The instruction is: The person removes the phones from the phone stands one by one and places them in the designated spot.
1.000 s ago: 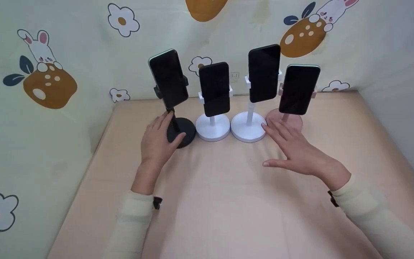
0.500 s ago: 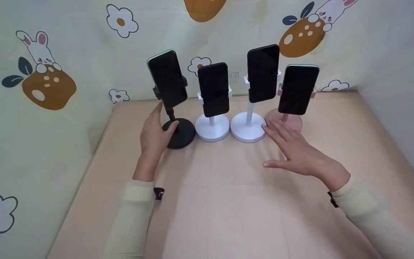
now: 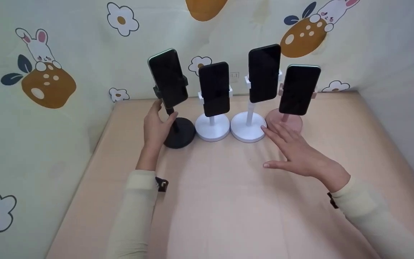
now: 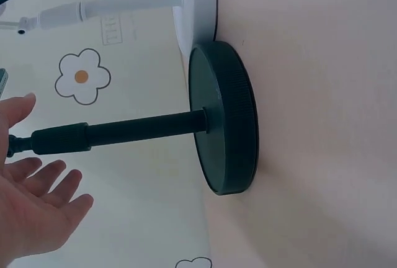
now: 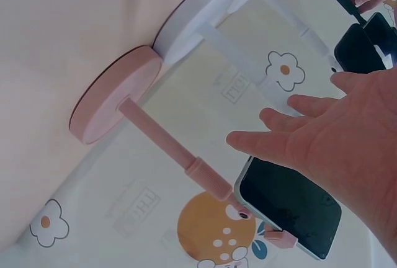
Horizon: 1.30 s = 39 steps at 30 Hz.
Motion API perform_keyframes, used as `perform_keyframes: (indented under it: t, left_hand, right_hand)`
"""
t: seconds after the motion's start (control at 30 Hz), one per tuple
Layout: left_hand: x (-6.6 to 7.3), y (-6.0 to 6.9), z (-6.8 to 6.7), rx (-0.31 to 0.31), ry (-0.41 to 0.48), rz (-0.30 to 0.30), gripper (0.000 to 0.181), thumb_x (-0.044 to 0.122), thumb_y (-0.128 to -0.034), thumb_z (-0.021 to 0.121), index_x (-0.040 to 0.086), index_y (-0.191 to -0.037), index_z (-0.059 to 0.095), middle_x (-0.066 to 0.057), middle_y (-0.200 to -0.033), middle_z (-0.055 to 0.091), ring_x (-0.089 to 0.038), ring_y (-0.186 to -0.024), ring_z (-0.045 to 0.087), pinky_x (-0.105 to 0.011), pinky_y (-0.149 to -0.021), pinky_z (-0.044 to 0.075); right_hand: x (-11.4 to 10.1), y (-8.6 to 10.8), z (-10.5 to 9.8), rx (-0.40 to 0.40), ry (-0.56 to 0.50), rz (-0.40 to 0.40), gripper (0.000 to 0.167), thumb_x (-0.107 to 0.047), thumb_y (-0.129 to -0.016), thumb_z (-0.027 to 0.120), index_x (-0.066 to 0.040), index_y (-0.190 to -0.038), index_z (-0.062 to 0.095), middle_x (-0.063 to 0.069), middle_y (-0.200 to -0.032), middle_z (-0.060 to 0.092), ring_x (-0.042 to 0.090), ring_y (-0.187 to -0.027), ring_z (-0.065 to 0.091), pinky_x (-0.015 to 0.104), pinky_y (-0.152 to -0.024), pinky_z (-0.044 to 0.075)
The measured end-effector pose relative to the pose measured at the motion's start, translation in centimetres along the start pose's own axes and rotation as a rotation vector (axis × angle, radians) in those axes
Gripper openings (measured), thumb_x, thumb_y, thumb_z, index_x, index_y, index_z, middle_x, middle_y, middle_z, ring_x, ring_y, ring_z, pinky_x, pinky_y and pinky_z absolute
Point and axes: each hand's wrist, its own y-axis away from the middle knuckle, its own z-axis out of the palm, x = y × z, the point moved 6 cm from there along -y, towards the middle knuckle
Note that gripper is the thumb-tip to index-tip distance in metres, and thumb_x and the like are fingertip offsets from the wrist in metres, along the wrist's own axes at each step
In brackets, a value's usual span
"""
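A black phone stand (image 3: 179,135) stands at the left end of a row, a dark phone (image 3: 168,79) clamped at its top. Around its upper pole my left hand (image 3: 155,126) is spread, thumb on one side and fingers on the other; in the left wrist view a gap shows between fingers and pole. My right hand (image 3: 302,154) hovers with straight fingers in front of the pink phone stand (image 3: 292,120), which bears a phone (image 3: 299,90). In the right wrist view that hand holds nothing.
Between them stand a short white phone stand (image 3: 212,131) and a taller white phone stand (image 3: 247,131), each with a dark phone. The bases sit side by side on a peach cloth (image 3: 221,201). A patterned curtain (image 3: 84,126) rises behind and along both sides.
My left hand has moved up and away from the black base toward the top of its pole. The right hand and all the stands have stayed in place.
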Motion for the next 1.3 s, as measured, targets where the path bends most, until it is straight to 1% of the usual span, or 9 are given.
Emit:
perform_keyframes:
  t: [0.23, 0.43, 0.57, 0.8, 0.93, 0.97, 1.03, 1.17, 1.3]
  left_hand:
    - [-0.7, -0.8, 0.3, -0.006, 0.151, 0.012, 0.066, 0.027, -0.0924, 0.069, 0.010, -0.150, 0.041, -0.011, -0.155, 0.046, -0.027, -0.144, 0.043, -0.041, -0.121, 0.034]
    - [-0.5, -1.3, 0.8, -0.042, 0.263, 0.039, 0.061, 0.023, -0.0934, 0.068, 0.010, -0.148, 0.044, -0.013, -0.148, 0.053, -0.026, -0.140, 0.049, -0.036, -0.119, 0.038]
    - [-0.5, -1.5, 0.9, -0.043, 0.307, 0.041, 0.057, 0.020, -0.0959, 0.065, 0.010, -0.148, 0.044, -0.014, -0.148, 0.053, -0.026, -0.139, 0.051, -0.034, -0.116, 0.042]
    - [-0.7, -1.8, 1.0, -0.054, 0.358, 0.016, 0.052, 0.015, -0.0983, 0.063, 0.008, -0.146, 0.045, -0.015, -0.147, 0.054, -0.025, -0.138, 0.051, -0.029, -0.113, 0.044]
    - [1.3, -0.9, 0.3, -0.086, 0.349, 0.010, 0.053, 0.013, -0.0984, 0.062, 0.005, -0.147, 0.044, -0.019, -0.145, 0.054, -0.029, -0.135, 0.054, -0.032, -0.112, 0.046]
    - [1.3, -1.0, 0.3, -0.090, 0.345, 0.015, 0.053, 0.014, -0.0981, 0.062, 0.005, -0.147, 0.044, -0.019, -0.144, 0.055, -0.029, -0.134, 0.055, -0.034, -0.111, 0.047]
    - [1.2, -1.2, 0.5, -0.092, 0.337, 0.031, 0.054, 0.017, -0.0978, 0.063, 0.005, -0.147, 0.044, -0.019, -0.141, 0.058, -0.029, -0.131, 0.058, -0.034, -0.109, 0.049]
    - [-0.5, -2.3, 1.3, -0.061, 0.330, 0.060, 0.051, 0.021, -0.0978, 0.064, 0.009, -0.145, 0.048, -0.015, -0.138, 0.061, -0.025, -0.126, 0.061, -0.033, -0.107, 0.051]
    - [-0.4, -2.5, 1.2, -0.039, 0.306, 0.058, 0.043, 0.022, -0.0996, 0.061, 0.010, -0.140, 0.053, -0.015, -0.128, 0.066, -0.025, -0.117, 0.065, -0.034, -0.103, 0.053]
  right_hand:
    - [-0.1, -0.1, 0.0, -0.001, -0.002, -0.005, 0.097, -0.062, -0.088, 0.064, -0.018, -0.160, 0.018, 0.011, -0.169, 0.007, 0.036, -0.156, 0.007, 0.061, -0.124, 0.009]
    - [-0.2, 0.0, -0.1, 0.017, -0.005, -0.019, 0.094, -0.059, -0.089, 0.065, -0.017, -0.160, 0.019, 0.013, -0.169, 0.010, 0.038, -0.155, 0.009, 0.064, -0.123, 0.011]
    - [-0.2, 0.1, -0.1, 0.026, -0.009, -0.026, 0.094, -0.059, -0.089, 0.065, -0.018, -0.160, 0.019, 0.013, -0.169, 0.009, 0.040, -0.155, 0.009, 0.066, -0.122, 0.012]
    - [-0.2, 0.0, 0.2, 0.022, 0.006, -0.018, 0.095, -0.059, -0.089, 0.064, -0.016, -0.160, 0.018, 0.013, -0.169, 0.008, 0.039, -0.155, 0.008, 0.065, -0.123, 0.010]
    - [0.0, -0.1, 0.3, 0.003, 0.012, 0.009, 0.093, -0.061, -0.091, 0.061, -0.019, -0.160, 0.018, 0.011, -0.169, 0.007, 0.038, -0.155, 0.007, 0.066, -0.122, 0.008]
    - [0.0, -0.1, 0.3, -0.001, 0.013, 0.015, 0.092, -0.061, -0.091, 0.060, -0.019, -0.160, 0.018, 0.011, -0.169, 0.008, 0.039, -0.155, 0.007, 0.067, -0.122, 0.008]
    - [0.0, -0.1, 0.3, -0.008, 0.014, 0.026, 0.090, -0.062, -0.091, 0.059, -0.019, -0.160, 0.019, 0.012, -0.169, 0.009, 0.039, -0.155, 0.007, 0.068, -0.121, 0.007]
    - [0.0, -0.1, 0.4, -0.021, 0.014, 0.045, 0.089, -0.064, -0.091, 0.058, -0.021, -0.160, 0.020, 0.013, -0.168, 0.012, 0.039, -0.155, 0.007, 0.071, -0.120, 0.005]
    - [0.1, -0.2, 0.4, -0.024, 0.016, 0.050, 0.090, -0.065, -0.091, 0.058, -0.021, -0.160, 0.021, 0.012, -0.168, 0.015, 0.038, -0.155, 0.007, 0.072, -0.119, 0.005]
